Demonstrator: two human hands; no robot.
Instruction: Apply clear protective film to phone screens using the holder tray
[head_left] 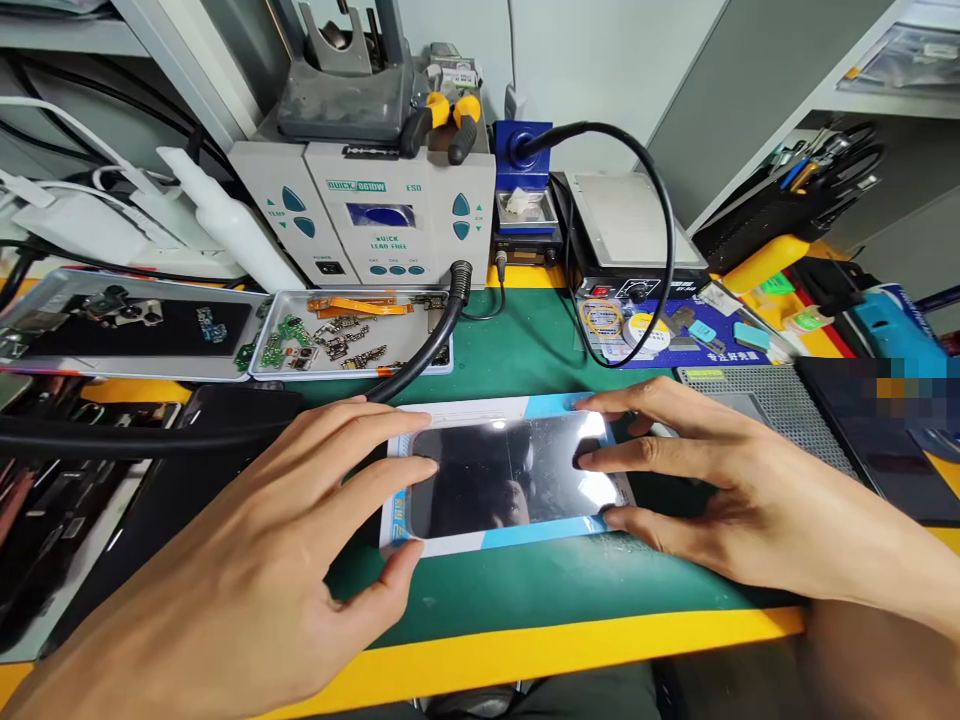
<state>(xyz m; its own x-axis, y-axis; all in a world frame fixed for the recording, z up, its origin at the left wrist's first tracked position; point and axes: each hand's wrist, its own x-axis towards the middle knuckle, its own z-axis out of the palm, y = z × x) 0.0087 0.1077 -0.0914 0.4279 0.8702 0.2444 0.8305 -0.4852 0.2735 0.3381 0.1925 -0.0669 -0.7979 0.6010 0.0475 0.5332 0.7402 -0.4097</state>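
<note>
Two hands, our left hand (300,540) and our right hand (720,480), span the ends of a blue-and-white packet (517,480) in the head view. It sits between them, over the green mat (450,610); whether it lies flat there or is slightly raised, we cannot tell. At the packet's left end our left thumb and middle finger grip the near and far corners, with the index fingertip on its dark glossy face. At its right end our right thumb and middle finger hold the near and far edges likewise, index fingertip also on that face, which shows glare and a thin line. Left of the packet, past our left hand, we have a black slab (187,470). Beyond the packet to the left, we see an open tray (397,335) of small circuit boards (360,350), a black hose (431,350) crossing it, and behind them a white station (375,210) marked QUICK. Beyond the packet to the right is a flat-topped box (630,225), and nearer, behind our right hand, we find a perforated plate (817,410).
</note>
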